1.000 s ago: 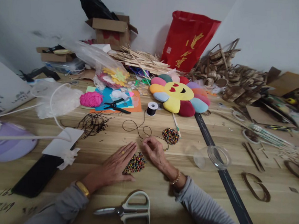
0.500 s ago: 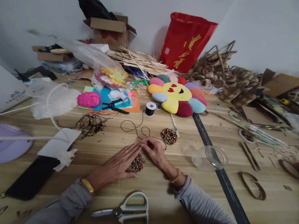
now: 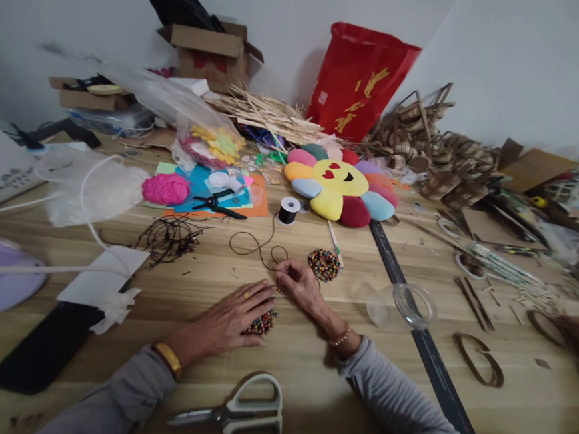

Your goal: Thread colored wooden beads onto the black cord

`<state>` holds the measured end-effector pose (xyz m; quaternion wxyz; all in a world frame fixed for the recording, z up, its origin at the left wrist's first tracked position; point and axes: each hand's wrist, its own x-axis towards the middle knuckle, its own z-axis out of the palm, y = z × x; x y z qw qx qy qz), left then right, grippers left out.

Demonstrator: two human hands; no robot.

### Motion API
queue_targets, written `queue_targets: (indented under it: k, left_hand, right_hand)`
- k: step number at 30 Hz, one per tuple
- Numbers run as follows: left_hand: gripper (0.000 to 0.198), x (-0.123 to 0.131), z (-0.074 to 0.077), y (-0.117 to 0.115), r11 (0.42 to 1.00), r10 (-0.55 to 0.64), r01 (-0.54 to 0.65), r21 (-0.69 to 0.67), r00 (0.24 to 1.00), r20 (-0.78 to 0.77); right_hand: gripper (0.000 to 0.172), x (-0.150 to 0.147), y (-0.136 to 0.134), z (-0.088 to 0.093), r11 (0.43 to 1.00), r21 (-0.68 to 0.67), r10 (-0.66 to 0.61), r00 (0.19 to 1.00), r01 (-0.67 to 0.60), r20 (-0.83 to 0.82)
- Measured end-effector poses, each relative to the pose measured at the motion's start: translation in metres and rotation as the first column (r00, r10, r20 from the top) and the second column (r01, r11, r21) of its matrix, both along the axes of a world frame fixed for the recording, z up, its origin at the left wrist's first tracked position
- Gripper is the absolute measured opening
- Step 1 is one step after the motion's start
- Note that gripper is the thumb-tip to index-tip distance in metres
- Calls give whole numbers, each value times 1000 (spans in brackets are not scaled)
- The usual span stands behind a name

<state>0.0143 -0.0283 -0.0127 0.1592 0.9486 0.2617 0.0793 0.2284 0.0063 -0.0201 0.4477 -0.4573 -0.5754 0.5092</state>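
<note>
My left hand lies with fingers stretched over a small pile of colourful beads, partly covering it. Just to the right, my right hand is closed in a pinch on black cord, which loops across the table from a spool. A bead or so shows under the pinching fingers, too small to make out well. Beyond the right hand sits a coiled strand of mixed beads. Scissors with pale handles lie on the table in front of me.
A clear round container stands right of my right forearm. Tangled black cord, pliers and pink yarn lie left. A flower cushion is at the back. A phone-like black slab lies near left.
My left fingertips have drawn apart from the right hand, uncovering a gap between them. The right hand keeps its pinch. The whole view has shifted slightly.
</note>
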Motion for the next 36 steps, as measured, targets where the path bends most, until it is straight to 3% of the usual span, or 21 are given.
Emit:
queue_targets:
  k: [5,9,15,23,30,36]
  left_hand:
    - [73,-4,-4,-1,1000,-5,5,-6,999,39]
    - [65,-4,1,-2,999,4,-1,-44,997,80]
    - [52,-5,5,-2,970,130,-82,-230,970,203]
    - [35,-4,7,14,835,406,-157,-527,823,398]
    - [26,3,6,26,677,637,-226,-700,657,403]
    - [19,11,19,30,750,584,-289,-595,712,391]
  right_hand:
    - [24,1,-1,0,999,46,3,998,-6,55]
    - [17,1,-6,-4,993,117,-2,990,-14,140]
    - [10,0,-11,-1,958,286,-57,961,-24,270]
    - [18,-3,-17,7,915,384,-32,925,-125,379]
    - [21,-4,-17,8,887,427,-17,911,-176,412]
    - [24,-7,-18,10,870,442,16,909,-217,416]
